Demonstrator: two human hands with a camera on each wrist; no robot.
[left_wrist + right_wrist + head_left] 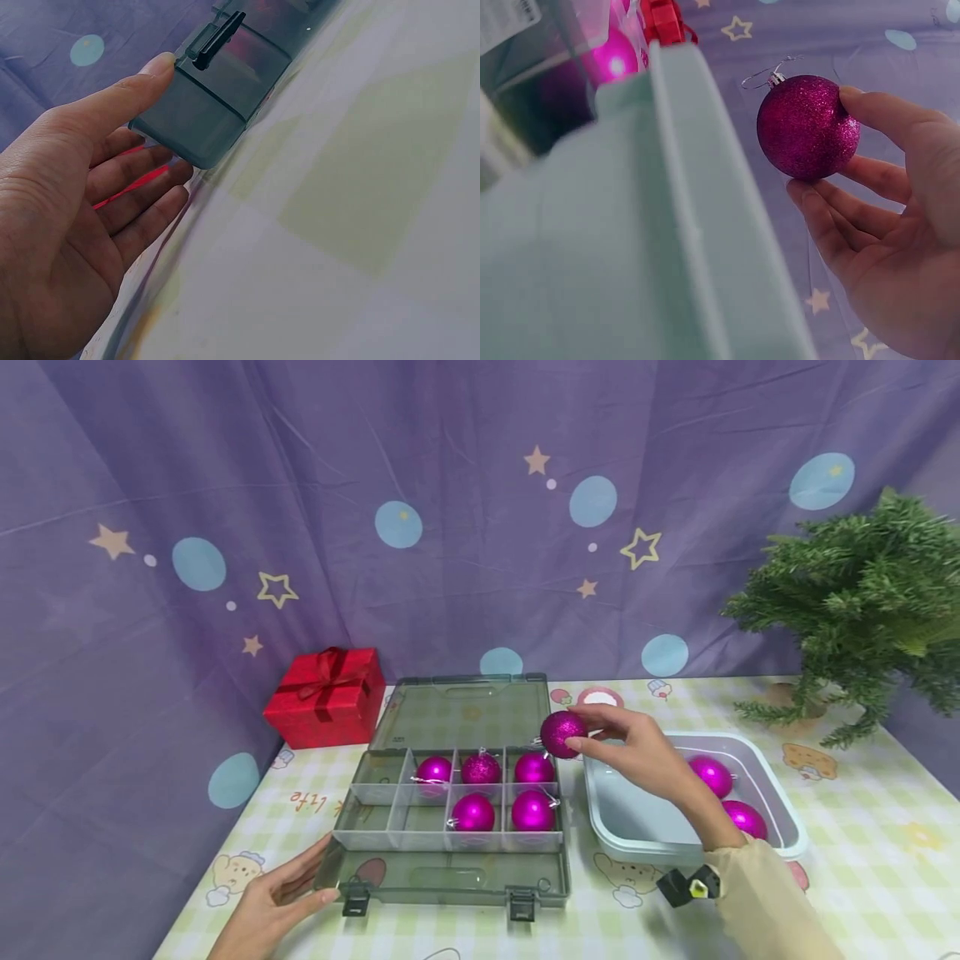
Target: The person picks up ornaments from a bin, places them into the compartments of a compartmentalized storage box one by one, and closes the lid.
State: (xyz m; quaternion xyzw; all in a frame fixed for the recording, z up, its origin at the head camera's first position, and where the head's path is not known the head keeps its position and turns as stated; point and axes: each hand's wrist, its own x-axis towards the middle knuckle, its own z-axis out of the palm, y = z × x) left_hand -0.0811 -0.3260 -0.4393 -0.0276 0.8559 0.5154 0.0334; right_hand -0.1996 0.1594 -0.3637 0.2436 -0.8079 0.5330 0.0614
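Note:
My right hand [637,752] pinches a glittery magenta Christmas bauble [563,734] between thumb and fingers, raised by the back right of an open compartment box [450,841]. In the right wrist view the bauble [808,127] shows a silver cap and wire hook pointing away from the palm. Several magenta baubles [472,814] sit in the box: three along the back row, two at the right of the front row. My left hand [277,893] holds the box's near left corner, thumb on the front edge [169,82] and fingers around the side.
Right of the box, a pale blue basin [600,839] holds two magenta baubles [711,777] under my right forearm. A red gift box [326,702] stands back left, a small artificial tree [862,610] back right. Behind the table hangs a purple curtain [465,435].

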